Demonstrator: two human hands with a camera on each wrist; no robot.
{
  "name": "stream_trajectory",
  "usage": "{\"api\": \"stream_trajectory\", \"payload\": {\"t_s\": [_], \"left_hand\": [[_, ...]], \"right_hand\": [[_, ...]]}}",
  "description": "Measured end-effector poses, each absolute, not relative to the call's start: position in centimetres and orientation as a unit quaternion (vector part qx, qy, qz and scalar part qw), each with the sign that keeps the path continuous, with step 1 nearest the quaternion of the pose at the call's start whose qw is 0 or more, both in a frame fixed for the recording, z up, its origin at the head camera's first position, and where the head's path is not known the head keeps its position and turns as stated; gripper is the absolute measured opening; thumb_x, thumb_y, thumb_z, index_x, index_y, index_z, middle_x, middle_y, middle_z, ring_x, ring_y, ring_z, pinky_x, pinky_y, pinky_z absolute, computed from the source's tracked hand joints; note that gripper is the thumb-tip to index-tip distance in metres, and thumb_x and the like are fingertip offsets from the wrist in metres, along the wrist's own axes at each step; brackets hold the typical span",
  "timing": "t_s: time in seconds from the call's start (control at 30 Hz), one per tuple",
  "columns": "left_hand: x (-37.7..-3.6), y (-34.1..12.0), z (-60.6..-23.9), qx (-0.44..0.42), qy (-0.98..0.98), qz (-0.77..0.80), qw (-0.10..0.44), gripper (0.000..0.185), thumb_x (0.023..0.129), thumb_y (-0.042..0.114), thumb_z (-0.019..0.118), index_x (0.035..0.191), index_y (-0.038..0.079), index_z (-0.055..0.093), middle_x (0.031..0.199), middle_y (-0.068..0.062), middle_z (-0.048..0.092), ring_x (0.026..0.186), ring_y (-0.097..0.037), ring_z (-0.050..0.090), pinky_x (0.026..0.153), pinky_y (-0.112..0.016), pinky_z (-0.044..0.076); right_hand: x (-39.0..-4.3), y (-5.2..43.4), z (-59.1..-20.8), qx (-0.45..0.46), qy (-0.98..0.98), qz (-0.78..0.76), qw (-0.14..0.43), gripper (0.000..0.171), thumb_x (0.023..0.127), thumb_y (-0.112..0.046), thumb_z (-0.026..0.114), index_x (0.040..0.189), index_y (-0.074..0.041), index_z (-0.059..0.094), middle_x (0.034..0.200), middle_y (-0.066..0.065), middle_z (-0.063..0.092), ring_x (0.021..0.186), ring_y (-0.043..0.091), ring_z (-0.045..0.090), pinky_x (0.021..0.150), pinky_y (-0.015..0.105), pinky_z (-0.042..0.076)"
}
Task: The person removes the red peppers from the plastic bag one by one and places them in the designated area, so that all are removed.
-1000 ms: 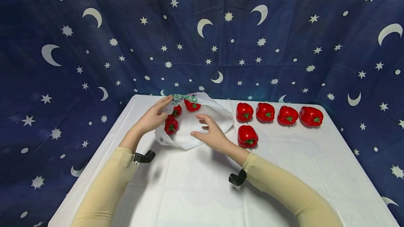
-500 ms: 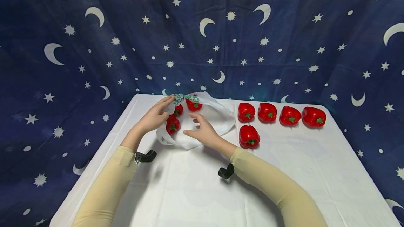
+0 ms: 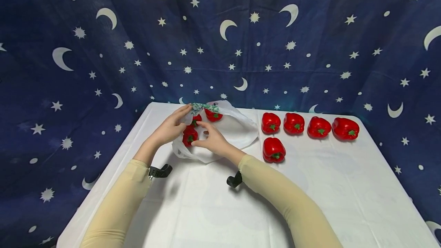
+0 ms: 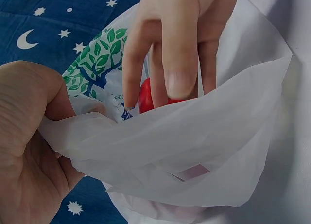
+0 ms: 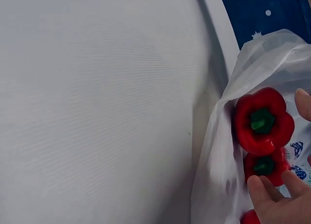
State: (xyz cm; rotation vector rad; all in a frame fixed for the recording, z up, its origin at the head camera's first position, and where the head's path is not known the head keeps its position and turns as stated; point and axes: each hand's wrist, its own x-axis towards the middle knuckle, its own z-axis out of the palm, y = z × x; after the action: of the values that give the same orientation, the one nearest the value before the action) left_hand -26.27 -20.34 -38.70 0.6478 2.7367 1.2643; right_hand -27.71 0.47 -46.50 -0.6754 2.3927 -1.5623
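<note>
A white plastic bag (image 3: 241,133) with a green leaf print lies on the table, its mouth facing me. My left hand (image 3: 167,128) pinches the bag's rim at its left side, thumb and fingers around the film in the left wrist view. Inside lie red bell peppers: a front one (image 3: 189,137), one behind it (image 3: 196,119) and one at the back (image 3: 213,115). Through the mouth reaches my right hand (image 3: 214,139), fingers spread and slightly bent, beside the front peppers. The right wrist view shows its fingertips near two bag peppers (image 5: 262,119); whether they touch is unclear.
Several red bell peppers (image 3: 294,123) stand in a row right of the bag, with a single bell pepper (image 3: 273,150) in front of the row. A white cloth covers the table (image 3: 206,209). Behind hangs a dark blue curtain (image 3: 200,30) with moons and stars.
My right hand has moved left and deeper into the bag, toward the front peppers. The left hand keeps its hold on the rim. The whole head view has shifted slightly.
</note>
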Motion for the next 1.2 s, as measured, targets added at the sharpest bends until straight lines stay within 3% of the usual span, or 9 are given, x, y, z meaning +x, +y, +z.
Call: {"api": "stream_trajectory", "payload": {"t_s": [0.2, 0.5, 0.67, 0.83, 0.97, 1.2], "left_hand": [[-26.2, -20.2, -38.6, 0.215, 0.884, 0.415, 0.029, 0.064, 0.100, 0.000, 0.045, 0.162, 0.010, 0.032, 0.170, -0.001, 0.018, 0.154, -0.026, 0.018, 0.098, -0.047, 0.038], [-26.1, -19.9, -38.5, 0.212, 0.880, 0.425, 0.031, 0.065, 0.099, -0.004, 0.045, 0.161, 0.009, 0.031, 0.170, -0.002, 0.017, 0.154, -0.026, 0.016, 0.103, -0.050, 0.036], [-25.3, -19.4, -37.6, 0.205, 0.879, 0.428, 0.039, 0.064, 0.099, -0.007, 0.043, 0.160, 0.002, 0.028, 0.170, -0.010, 0.015, 0.155, -0.030, 0.014, 0.096, -0.049, 0.035], [-24.7, -19.0, -36.6, 0.200, 0.882, 0.426, 0.042, 0.062, 0.097, -0.009, 0.043, 0.158, -0.004, 0.030, 0.169, -0.015, 0.018, 0.154, -0.032, 0.016, 0.100, -0.048, 0.035], [-25.3, -19.4, -37.6, 0.198, 0.882, 0.426, 0.035, 0.063, 0.098, -0.008, 0.043, 0.159, 0.000, 0.031, 0.169, -0.010, 0.018, 0.155, -0.029, 0.015, 0.109, -0.052, 0.032], [-26.1, -20.1, -38.8, 0.211, 0.879, 0.426, 0.024, 0.065, 0.098, -0.003, 0.046, 0.161, 0.009, 0.033, 0.169, -0.003, 0.019, 0.154, -0.025, 0.017, 0.112, -0.054, 0.032]], "right_hand": [[-28.4, -0.9, -46.7, -0.221, 0.819, -0.518, 0.110, 0.081, 0.088, -0.030, 0.082, 0.155, -0.013, 0.040, 0.157, 0.007, 0.043, 0.132, 0.032, 0.052, 0.107, 0.038, 0.045], [-29.1, -2.6, -47.4, -0.215, 0.834, -0.498, 0.097, 0.073, 0.086, -0.031, 0.082, 0.147, -0.012, 0.048, 0.149, 0.005, 0.051, 0.127, 0.024, 0.055, 0.104, 0.040, 0.046], [-29.3, -3.2, -47.7, -0.201, 0.849, -0.480, 0.087, 0.072, 0.085, -0.035, 0.082, 0.146, -0.014, 0.049, 0.149, 0.005, 0.051, 0.132, 0.025, 0.051, 0.109, 0.044, 0.042], [-29.3, -3.4, -47.7, -0.187, 0.852, -0.482, 0.086, 0.073, 0.085, -0.036, 0.082, 0.146, -0.014, 0.048, 0.149, 0.006, 0.050, 0.134, 0.025, 0.050, 0.110, 0.046, 0.041], [-29.2, -3.6, -47.8, -0.187, 0.853, -0.480, 0.086, 0.072, 0.086, -0.037, 0.081, 0.146, -0.014, 0.048, 0.149, 0.007, 0.050, 0.135, 0.026, 0.049, 0.111, 0.046, 0.040], [-29.1, -3.3, -48.0, -0.190, 0.852, -0.479, 0.090, 0.070, 0.088, -0.040, 0.078, 0.147, -0.016, 0.048, 0.150, 0.006, 0.049, 0.136, 0.025, 0.048, 0.111, 0.048, 0.039]]}}
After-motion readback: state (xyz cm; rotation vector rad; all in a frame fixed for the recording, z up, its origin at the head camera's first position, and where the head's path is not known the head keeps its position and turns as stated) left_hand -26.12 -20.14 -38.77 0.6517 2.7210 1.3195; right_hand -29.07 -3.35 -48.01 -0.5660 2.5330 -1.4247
